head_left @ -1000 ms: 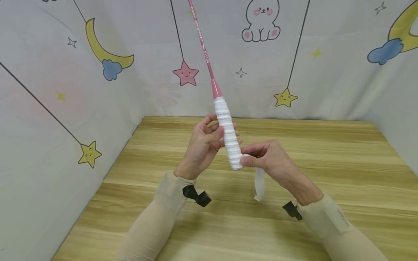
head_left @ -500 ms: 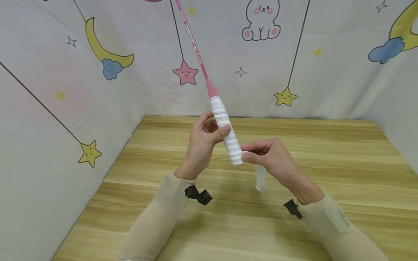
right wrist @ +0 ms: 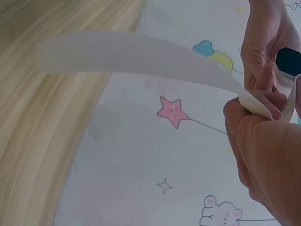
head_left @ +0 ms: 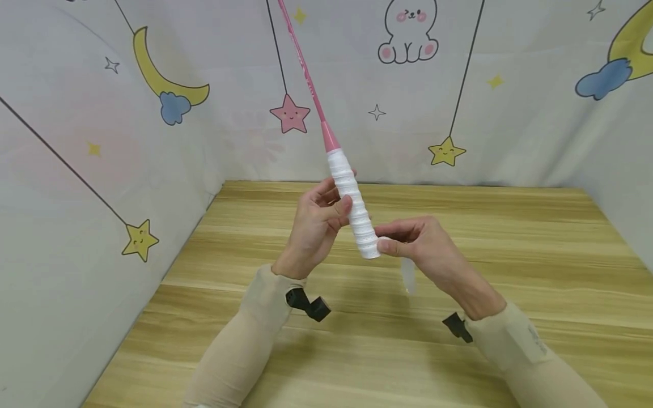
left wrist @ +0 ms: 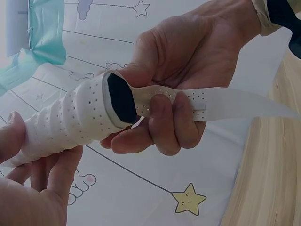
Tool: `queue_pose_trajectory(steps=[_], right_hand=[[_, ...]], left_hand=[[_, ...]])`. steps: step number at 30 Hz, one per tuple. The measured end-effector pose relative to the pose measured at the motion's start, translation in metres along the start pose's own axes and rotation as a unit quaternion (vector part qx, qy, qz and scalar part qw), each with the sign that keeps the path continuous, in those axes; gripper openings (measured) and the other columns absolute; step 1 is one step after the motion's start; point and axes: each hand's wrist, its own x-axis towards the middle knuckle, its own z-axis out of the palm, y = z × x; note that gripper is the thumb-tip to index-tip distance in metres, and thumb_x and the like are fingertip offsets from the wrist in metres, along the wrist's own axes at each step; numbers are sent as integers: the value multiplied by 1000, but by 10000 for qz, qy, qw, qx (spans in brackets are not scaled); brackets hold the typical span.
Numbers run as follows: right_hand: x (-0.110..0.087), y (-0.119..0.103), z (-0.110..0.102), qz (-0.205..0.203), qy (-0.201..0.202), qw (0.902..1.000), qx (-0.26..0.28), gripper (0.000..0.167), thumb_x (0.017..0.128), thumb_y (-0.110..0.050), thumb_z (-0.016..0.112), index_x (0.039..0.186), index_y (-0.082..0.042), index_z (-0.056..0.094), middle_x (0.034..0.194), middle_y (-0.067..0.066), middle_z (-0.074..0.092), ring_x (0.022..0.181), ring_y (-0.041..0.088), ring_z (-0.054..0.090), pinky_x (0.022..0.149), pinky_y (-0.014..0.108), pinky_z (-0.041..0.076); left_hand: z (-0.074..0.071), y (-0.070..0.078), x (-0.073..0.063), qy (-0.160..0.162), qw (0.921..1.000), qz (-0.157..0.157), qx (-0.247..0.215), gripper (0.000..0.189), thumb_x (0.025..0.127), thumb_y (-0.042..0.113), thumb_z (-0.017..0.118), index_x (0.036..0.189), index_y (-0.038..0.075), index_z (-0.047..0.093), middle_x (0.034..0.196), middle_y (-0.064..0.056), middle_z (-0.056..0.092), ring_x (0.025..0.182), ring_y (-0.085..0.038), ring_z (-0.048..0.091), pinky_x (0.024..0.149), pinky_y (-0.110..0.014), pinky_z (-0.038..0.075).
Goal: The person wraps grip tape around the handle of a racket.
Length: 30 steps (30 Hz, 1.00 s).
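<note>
A badminton racket with a pink shaft (head_left: 308, 73) slants up and leftward in the head view, its head out of frame. White perforated grip tape covers the handle (head_left: 352, 195) in ridged, overlapping turns. My left hand (head_left: 312, 224) grips the wrapped handle around its middle, thumb on the near side. At the butt end my right hand (head_left: 431, 249) pinches the loose tape between thumb and fingers, close against the handle. The tape's free tail (right wrist: 136, 54) stretches past the right fingers in the right wrist view. A dark butt face (left wrist: 122, 99) shows in the left wrist view.
Below the hands lies a wood-grain table (head_left: 357, 351). A pale curtain (head_left: 408, 124) printed with stars, moons and a bear stands behind it. Turquoise fabric (left wrist: 47, 37) appears at a corner of the left wrist view. Black wrist cameras (head_left: 308, 305) sit on both sleeves.
The racket has tilted further left and turned in my left hand, whose thumb moved across the handle and back. The hanging tape tail shows shorter. My right hand has barely shifted.
</note>
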Motion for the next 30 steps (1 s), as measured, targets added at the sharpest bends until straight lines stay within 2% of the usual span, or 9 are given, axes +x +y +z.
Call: queue_pose_trajectory(steps=[4,7,10,13,16,21,28,30], right_hand=[[1,1,0,4,-55,10000,30,35,101,-15,79,129,7,75,104,-11,84,101,11,77,94,30,60],[1,0,1,-36,107,9999,3,35,99,-15,82,126,8,76,101,-11,84,97,10,76,89,28,61],[1,-1,1,-68,304,9995,-71,35,97,-14,85,123,7,78,99,-11,84,93,10,75,85,27,61],[0,-2,2,-67,429,9989,-166,34,95,-15,87,122,4,80,99,-11,84,92,11,75,85,28,61],[0,-2,2,-54,479,9985,-254,32,94,-17,87,120,2,81,99,-10,84,93,11,76,86,29,60],[-1,-2,2,-73,505,9983,-294,31,94,-17,87,120,0,82,98,-10,85,93,11,77,85,29,59],[-2,-3,1,-117,512,9984,-222,29,95,-16,87,117,3,82,96,-11,84,92,12,76,84,28,59],[-2,-4,1,-110,508,9985,-177,29,95,-15,87,116,3,82,95,-12,83,91,12,75,82,28,58]], left_hand=[[0,0,-1,-84,9995,-85,-295,43,111,-5,47,154,-7,47,108,-2,66,92,-13,77,88,-29,68],[-1,-1,-2,-30,9997,12,-237,36,109,-5,51,145,-1,49,108,-4,67,92,-15,80,89,-30,68],[0,-2,-2,104,9990,185,399,39,105,-4,61,141,4,51,108,-2,68,94,-12,75,87,-28,66],[1,-4,-2,300,9931,290,1099,45,101,-1,71,141,6,53,107,1,67,95,-11,68,84,-27,64],[2,-4,-2,449,9893,320,1348,47,99,-2,74,140,4,54,105,1,66,94,-12,64,82,-26,63],[0,-2,-2,453,9943,235,935,45,101,-7,68,144,-2,54,101,3,64,94,-12,64,80,-26,64],[-4,-1,-1,153,9985,201,494,51,106,-10,55,157,-10,47,103,4,62,96,-11,60,80,-24,63],[-4,-1,-1,61,9989,228,404,53,106,-8,56,158,-12,45,105,4,63,96,-10,60,79,-24,63]])
